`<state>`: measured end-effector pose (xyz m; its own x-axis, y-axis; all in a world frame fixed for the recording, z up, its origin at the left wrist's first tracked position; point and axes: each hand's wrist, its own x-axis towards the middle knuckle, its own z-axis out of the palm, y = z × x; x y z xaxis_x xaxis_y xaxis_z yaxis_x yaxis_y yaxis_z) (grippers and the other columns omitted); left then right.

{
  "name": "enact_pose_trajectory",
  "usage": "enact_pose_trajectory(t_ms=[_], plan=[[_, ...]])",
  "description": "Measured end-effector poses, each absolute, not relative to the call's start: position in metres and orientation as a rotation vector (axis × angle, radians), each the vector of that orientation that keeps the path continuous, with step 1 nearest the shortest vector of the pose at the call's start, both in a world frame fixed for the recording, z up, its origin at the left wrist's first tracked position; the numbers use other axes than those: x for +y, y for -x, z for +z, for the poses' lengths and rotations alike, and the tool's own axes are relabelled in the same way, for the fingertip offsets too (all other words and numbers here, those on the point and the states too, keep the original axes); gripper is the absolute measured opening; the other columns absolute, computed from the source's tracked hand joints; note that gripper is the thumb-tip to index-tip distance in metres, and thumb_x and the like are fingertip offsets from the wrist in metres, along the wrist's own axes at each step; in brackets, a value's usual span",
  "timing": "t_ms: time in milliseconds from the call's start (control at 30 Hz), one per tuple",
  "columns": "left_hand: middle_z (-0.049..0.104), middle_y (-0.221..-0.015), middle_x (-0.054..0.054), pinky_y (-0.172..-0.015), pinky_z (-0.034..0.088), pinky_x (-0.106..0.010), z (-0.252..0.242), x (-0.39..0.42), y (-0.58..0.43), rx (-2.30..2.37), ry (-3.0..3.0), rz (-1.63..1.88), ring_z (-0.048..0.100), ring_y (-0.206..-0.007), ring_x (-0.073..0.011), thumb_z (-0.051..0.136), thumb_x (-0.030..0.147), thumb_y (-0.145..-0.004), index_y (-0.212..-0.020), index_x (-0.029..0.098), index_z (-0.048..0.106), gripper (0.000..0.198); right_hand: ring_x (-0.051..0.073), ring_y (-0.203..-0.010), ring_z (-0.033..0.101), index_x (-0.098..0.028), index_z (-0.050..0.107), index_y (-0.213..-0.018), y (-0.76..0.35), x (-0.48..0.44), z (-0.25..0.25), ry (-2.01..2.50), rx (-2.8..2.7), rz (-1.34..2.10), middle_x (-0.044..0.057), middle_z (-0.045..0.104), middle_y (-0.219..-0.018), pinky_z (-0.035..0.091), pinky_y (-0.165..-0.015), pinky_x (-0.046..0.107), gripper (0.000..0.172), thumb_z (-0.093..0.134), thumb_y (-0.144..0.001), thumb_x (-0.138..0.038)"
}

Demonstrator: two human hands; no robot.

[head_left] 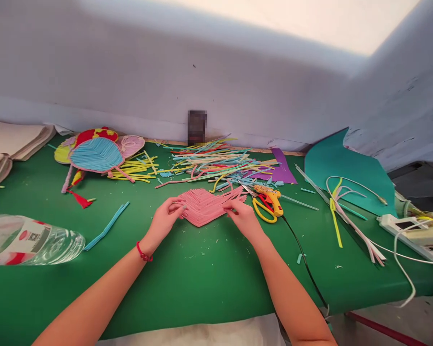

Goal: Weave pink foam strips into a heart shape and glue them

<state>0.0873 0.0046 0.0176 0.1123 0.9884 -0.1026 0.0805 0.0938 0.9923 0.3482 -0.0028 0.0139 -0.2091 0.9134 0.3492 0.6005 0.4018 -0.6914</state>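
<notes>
A pink woven piece (205, 206) of foam strips is held flat on the green tabletop (202, 274), directly between the two hands. Its left edge is pinched by the fingers (176, 207) of the left hand (164, 221), on whose wrist a red bracelet (144, 252) is worn. Its right edge, where loose strip ends stick out, is gripped by the fingers (233, 207) of the right hand (243, 218), which are drawn close together.

Yellow-handled scissors (263, 211) and an orange glue gun (272, 197) are seen just beyond the right fingers. A heap of coloured strips (209, 163) is spread behind the piece, well past both sets of fingers. A blue woven fan (95, 154) lies far out beyond the left fingers, and a clear plastic bottle (29, 240) is laid on its side well to their left, with a light blue strip (106, 226) between bottle and hand.
</notes>
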Motion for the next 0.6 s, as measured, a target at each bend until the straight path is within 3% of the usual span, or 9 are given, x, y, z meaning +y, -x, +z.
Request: enact_pose_trajectory(t_ms=[200,367,500,600], plan=[[0.070,-0.077,-0.005,-0.069,0.054,-0.034,0.026,0.005,-0.079,1.283,-1.197,0.953,0.065,-0.068,-0.0177,0.068,0.042,-0.068,-0.085,0.018,0.059,0.031,0.014,-0.078,0.061,-0.021,0.061,-0.085,-0.348,-0.020,0.030,1.311,-2.269,0.578,0.002,0.065,-0.086,0.047,-0.071,0.025,0.011,0.053,-0.091,-0.019],[0.065,-0.072,-0.003,-0.069,0.054,-0.036,0.026,0.000,-0.075,1.361,-1.251,0.907,0.065,-0.069,-0.0189,0.062,0.040,-0.070,-0.088,0.017,0.059,0.030,0.011,-0.068,0.056,-0.021,0.061,-0.084,-0.335,-0.033,0.043,1.337,-2.399,0.489,0.001,0.062,-0.080,0.041,-0.062,0.021,0.018,0.048,-0.095,-0.024],[0.064,-0.103,-0.009,-0.082,0.053,-0.041,0.030,-0.012,-0.076,1.603,-1.574,0.850,0.064,-0.093,-0.0230,0.051,0.038,-0.082,-0.107,0.018,0.057,0.032,0.011,-0.067,0.056,-0.020,0.061,-0.082,-0.326,-0.037,0.040,1.282,-2.504,0.419,0.001,0.061,-0.077,0.037,-0.058,0.021,0.023,0.043,-0.097,-0.024],[0.056,-0.126,-0.014,-0.099,0.045,-0.047,0.032,-0.021,-0.081,1.709,-1.974,0.866,0.053,-0.117,-0.0276,0.045,0.033,-0.088,-0.120,0.018,0.053,0.036,0.012,-0.065,0.056,-0.020,0.061,-0.082,-0.321,-0.039,0.037,1.237,-2.582,0.369,0.002,0.060,-0.073,0.034,-0.055,0.022,0.026,0.040,-0.098,-0.024]])
